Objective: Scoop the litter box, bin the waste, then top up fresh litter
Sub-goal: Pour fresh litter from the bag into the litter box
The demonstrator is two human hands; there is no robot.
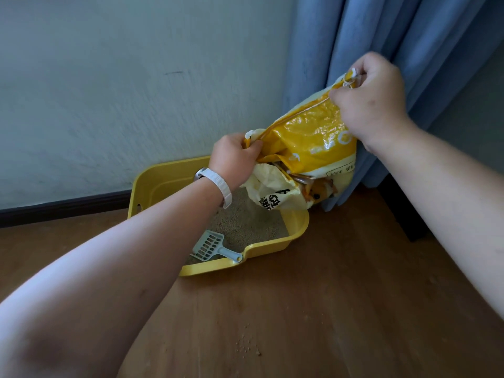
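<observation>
Yellow glossy plastic is bunched in both sets of fingers. The left hand (234,156) has its fingers curled tight round one corner of the litter bag (308,137), with the thumb pressed by the stitched seam. The right hand (373,105) is higher and farther right. It pinches the other end of that seam between thumb and curled fingers, the back of the hand toward the camera. The seam slants between the two hands, so the bag hangs tilted with its right end up. Its pale, crumpled lower part, printed with black lettering, droops over the far right corner of the litter box (272,245); whether it touches the rim I cannot tell.

Behind the left hand, the wrist carries a white wristband (221,186). The bare forearm stretches back to the lower left of the view, passing above the box. The right forearm, also bare, runs from the wrist down to the right edge.

The yellow box sits on the wooden floor (341,296) near its far edge, close to the wall (122,91) and just beside the blue curtain (409,36). Beige litter (245,227) covers its bottom. A pale grey-blue slotted scoop (211,245) lies inside at the near side, its handle resting on the dip in the near rim. A few loose grains (248,346) lie on the floor nearer the camera, well apart from the box.
</observation>
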